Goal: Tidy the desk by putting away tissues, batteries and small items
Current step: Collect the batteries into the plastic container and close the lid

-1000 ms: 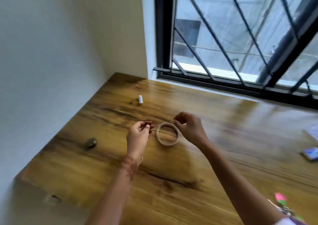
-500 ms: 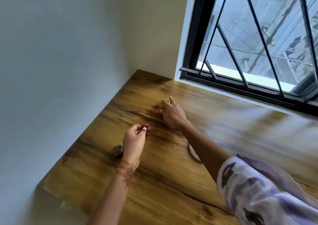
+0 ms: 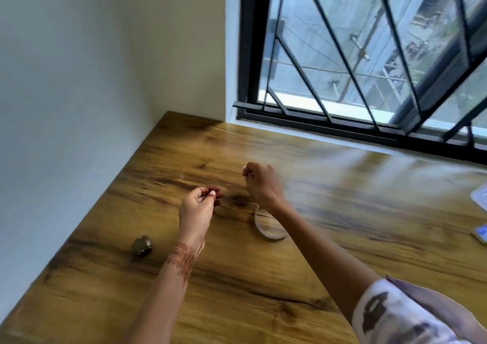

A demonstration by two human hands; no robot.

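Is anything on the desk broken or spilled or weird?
Nothing looks broken or spilled. Only loose bits lie on the desk: a small dark lump near the wall and a pale ring partly under the right forearm.

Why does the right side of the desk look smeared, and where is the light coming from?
Head view: daylight through the barred window lays pale glare on the desk below it; head view: motion blur smears the desk's right side, while the left hand and right hand look sharper.
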